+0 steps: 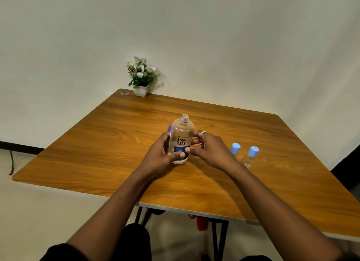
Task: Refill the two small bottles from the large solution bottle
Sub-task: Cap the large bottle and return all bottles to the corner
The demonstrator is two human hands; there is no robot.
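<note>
The large clear solution bottle (pixel 182 136) with a blue and white label stands upright in the middle of the wooden table (pixel 116 143), its neck uncapped. My left hand (pixel 162 155) grips its lower body, thumb across the label. My right hand (pixel 209 148), a ring on one finger, holds the bottle's right side with curled fingers. A bit of blue (pixel 169 128), maybe the cap, peeks out behind the bottle's left shoulder. Two small clear bottles with light blue caps stand to the right, one (pixel 234 148) partly hidden by my right wrist, the other (pixel 251 155) beside it.
A white pot of artificial white flowers (pixel 141 77) sits at the table's far corner against the wall, with a small wrapper (pixel 124 93) beside it. Black table legs and something red (pixel 201 222) show under the near edge.
</note>
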